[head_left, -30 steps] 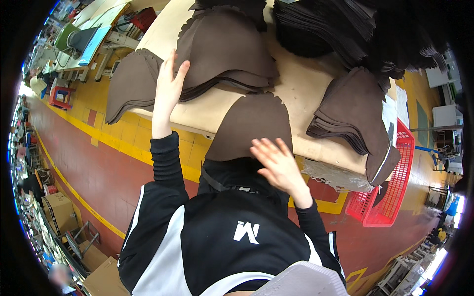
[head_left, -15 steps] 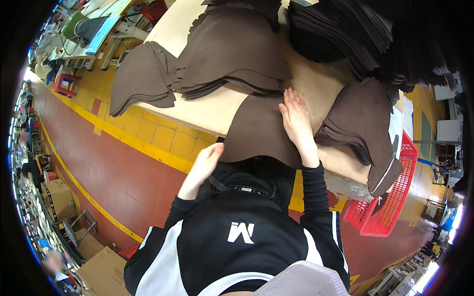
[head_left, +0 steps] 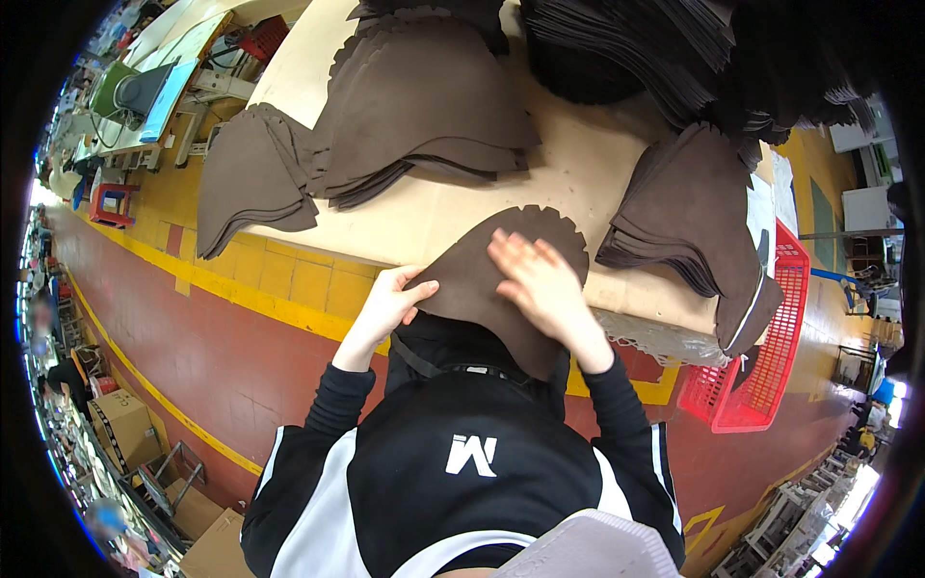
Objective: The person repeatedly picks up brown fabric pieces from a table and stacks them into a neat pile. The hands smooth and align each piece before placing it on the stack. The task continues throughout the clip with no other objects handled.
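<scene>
A single dark brown sheet piece [head_left: 464, 276], curved with a notched far edge, lies at the table's near edge and hangs over it toward my body. My left hand [head_left: 390, 302] pinches its left corner between thumb and fingers. Flat on the piece's right half rests my right hand [head_left: 541, 289], fingers stretched out and a little blurred. Beyond it is a large fanned stack of similar brown pieces [head_left: 424, 106]. A smaller brown stack [head_left: 252, 178] overhangs the table's left edge, and another brown stack [head_left: 679, 207] sits to the right.
The pale table top [head_left: 568, 144] carries black layered stacks [head_left: 626, 53] at the far right. A red plastic basket [head_left: 792, 299] stands beside its right end. Leftward are a red stool [head_left: 114, 204], a workbench [head_left: 198, 48] and cardboard boxes [head_left: 125, 424] on the floor.
The brown piece has come away from the large stack, toward me, and turned, its notched edge now showing. My left hand has taken its corner; my right hand has moved left and nearer.
</scene>
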{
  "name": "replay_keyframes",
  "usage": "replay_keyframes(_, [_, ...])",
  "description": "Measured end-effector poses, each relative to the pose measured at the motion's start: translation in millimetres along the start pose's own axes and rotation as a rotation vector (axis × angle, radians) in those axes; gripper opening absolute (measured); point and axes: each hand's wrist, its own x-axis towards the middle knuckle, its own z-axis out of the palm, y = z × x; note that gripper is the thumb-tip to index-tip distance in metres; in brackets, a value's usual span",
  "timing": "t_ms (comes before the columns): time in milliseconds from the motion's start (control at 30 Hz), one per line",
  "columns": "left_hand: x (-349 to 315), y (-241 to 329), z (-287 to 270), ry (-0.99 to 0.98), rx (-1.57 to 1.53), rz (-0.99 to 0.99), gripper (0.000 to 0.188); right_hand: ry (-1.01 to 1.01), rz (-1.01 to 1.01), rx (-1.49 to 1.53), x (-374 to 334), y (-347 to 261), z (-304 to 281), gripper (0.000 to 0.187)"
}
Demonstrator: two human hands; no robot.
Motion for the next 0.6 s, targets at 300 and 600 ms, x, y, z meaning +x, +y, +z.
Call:
replay_keyframes(300, [-26, -6, -12, 0.166, 0.066, 0.212, 0.033, 0.432, 0.127, 0.296, -8, 4, -15, 0.051])
replay_keyframes(600, [38, 119, -79, 0.47, 0.154, 0.541, 0.04, 0.517, 0.088, 0.283, -8, -8, -30, 0.055])
